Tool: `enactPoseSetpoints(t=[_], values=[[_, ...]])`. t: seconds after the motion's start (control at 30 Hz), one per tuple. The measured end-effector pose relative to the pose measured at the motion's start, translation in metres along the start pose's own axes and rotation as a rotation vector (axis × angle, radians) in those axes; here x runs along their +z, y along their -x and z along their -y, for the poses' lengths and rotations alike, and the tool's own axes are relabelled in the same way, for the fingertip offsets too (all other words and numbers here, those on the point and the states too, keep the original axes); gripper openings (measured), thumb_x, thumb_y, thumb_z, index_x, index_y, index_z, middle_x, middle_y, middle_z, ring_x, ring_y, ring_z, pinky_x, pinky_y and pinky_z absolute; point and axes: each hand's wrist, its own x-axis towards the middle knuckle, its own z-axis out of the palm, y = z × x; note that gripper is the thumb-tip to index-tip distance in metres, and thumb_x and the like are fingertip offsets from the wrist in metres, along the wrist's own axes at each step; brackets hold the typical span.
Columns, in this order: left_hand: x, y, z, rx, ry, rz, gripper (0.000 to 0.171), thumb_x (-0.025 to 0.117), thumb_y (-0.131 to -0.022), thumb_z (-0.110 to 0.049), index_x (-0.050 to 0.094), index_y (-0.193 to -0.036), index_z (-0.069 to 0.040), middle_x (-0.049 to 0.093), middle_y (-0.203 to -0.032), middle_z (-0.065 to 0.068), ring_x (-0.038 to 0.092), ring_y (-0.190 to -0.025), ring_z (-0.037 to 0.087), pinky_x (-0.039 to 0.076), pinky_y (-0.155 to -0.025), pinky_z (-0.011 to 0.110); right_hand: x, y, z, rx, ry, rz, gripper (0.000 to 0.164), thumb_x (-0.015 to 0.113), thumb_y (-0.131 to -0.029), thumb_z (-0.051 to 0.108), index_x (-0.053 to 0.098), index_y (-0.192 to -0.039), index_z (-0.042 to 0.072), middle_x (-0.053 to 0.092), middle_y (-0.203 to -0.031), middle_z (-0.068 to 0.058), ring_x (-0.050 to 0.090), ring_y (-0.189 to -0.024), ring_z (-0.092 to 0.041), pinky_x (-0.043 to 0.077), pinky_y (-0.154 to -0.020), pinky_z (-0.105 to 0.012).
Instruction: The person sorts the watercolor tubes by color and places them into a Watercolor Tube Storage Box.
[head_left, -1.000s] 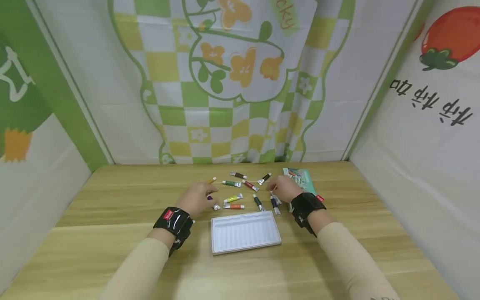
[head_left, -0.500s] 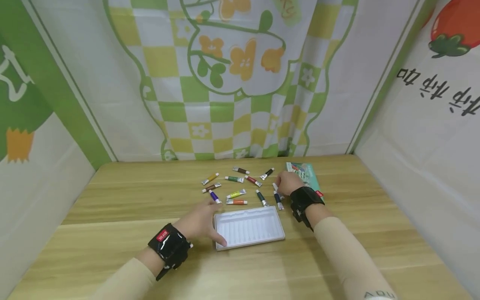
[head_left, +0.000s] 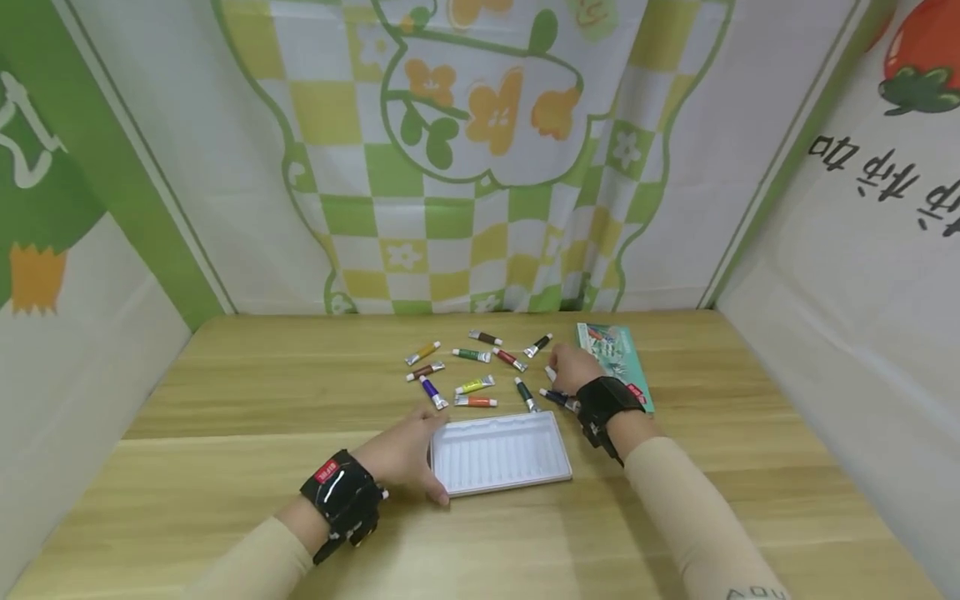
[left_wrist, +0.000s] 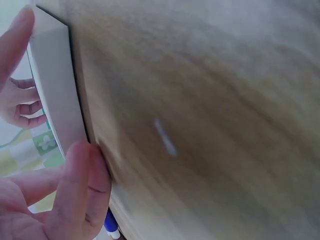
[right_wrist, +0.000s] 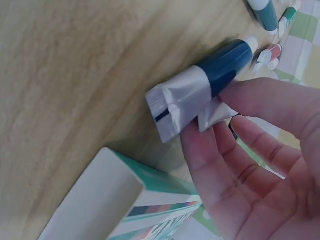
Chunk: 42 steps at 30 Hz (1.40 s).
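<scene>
A white ribbed paint tray (head_left: 501,454) lies in front of me. My left hand (head_left: 401,454) grips its left end, thumb at the near corner and fingers at the far one; the left wrist view shows the tray's side wall (left_wrist: 55,80) between them. My right hand (head_left: 573,369) pinches a paint tube with a silver end (right_wrist: 215,114), mostly hidden by the fingers. Right against that hand lies a dark blue paint tube (right_wrist: 225,67), its white cap pointing away from the box in the right wrist view; the thumb tip appears to touch it.
Several paint tubes lie scattered behind the tray, among them yellow (head_left: 476,385), orange (head_left: 476,402), purple (head_left: 432,392) and dark green (head_left: 527,395). A teal printed box (head_left: 618,354) lies beside the right hand. Fabric (head_left: 480,250) hangs behind the wooden table (head_left: 262,400).
The left hand moved from the purple tube down to the tray's left end and took hold of it. Near the right hand, the dark blue tube has swung round, its cap end now pointing left.
</scene>
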Motion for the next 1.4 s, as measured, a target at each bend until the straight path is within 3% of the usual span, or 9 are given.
enactPoseSetpoints(t=[0.2,0.4,0.67,0.97,1.17,1.4], values=[[0.0,-0.001,-0.003,-0.024,0.005,-0.009,0.12,0.103,-0.048,-0.02,0.045,-0.151,0.005,0.047,-0.139,0.023,0.056,-0.106,0.027,0.051,-0.095,0.046,-0.006,0.008,0.004,-0.065,-0.031,-0.071,0.016,0.07,-0.085,-0.002,0.072,-0.101,-0.003,0.071,-0.099,-0.017,0.065,-0.089,-0.033,0.055,-0.079,-0.044],[0.004,0.0,-0.005,-0.087,0.052,-0.029,0.125,0.102,-0.047,-0.014,0.039,-0.154,0.003,0.043,-0.143,0.028,0.055,-0.112,0.033,0.048,-0.101,0.05,-0.017,0.019,0.009,-0.09,-0.231,-0.089,0.02,0.067,-0.086,0.001,0.078,-0.103,0.0,0.074,-0.1,-0.015,0.067,-0.09,-0.029,0.055,-0.08,-0.043],[0.002,-0.001,-0.006,-0.103,0.058,-0.031,0.127,0.102,-0.046,-0.012,0.039,-0.155,0.002,0.043,-0.142,0.028,0.054,-0.113,0.034,0.048,-0.1,0.05,-0.012,0.041,0.039,-0.206,-0.421,0.086,0.014,0.074,-0.088,0.005,0.081,-0.101,0.005,0.074,-0.101,-0.005,0.057,-0.083,-0.016,0.045,-0.071,-0.029],[0.001,-0.001,-0.008,-0.128,0.035,-0.013,0.125,0.103,-0.05,-0.015,0.037,-0.154,0.008,0.04,-0.143,0.031,0.054,-0.118,0.038,0.046,-0.104,0.052,0.015,0.057,0.083,-0.294,-0.618,0.343,0.015,0.079,-0.087,0.005,0.076,-0.101,0.002,0.073,-0.091,0.0,0.063,-0.083,-0.014,0.051,-0.076,-0.029],[-0.001,-0.001,-0.009,-0.142,0.026,-0.008,0.124,0.103,-0.051,-0.016,0.037,-0.154,0.006,0.04,-0.143,0.03,0.055,-0.115,0.036,0.048,-0.102,0.05,0.031,0.057,0.098,-0.338,-0.592,0.404,0.013,0.078,-0.085,-0.002,0.076,-0.098,-0.001,0.07,-0.088,0.001,0.062,-0.077,-0.01,0.054,-0.07,-0.024],[-0.001,0.0,-0.009,-0.144,0.054,0.0,0.119,0.102,-0.053,-0.014,0.04,-0.153,0.005,0.041,-0.143,0.028,0.056,-0.113,0.034,0.05,-0.099,0.05,0.037,0.051,0.107,-0.362,-0.501,0.455,0.012,0.078,-0.085,-0.002,0.077,-0.096,0.003,0.069,-0.082,0.003,0.055,-0.072,-0.008,0.047,-0.064,-0.02]])
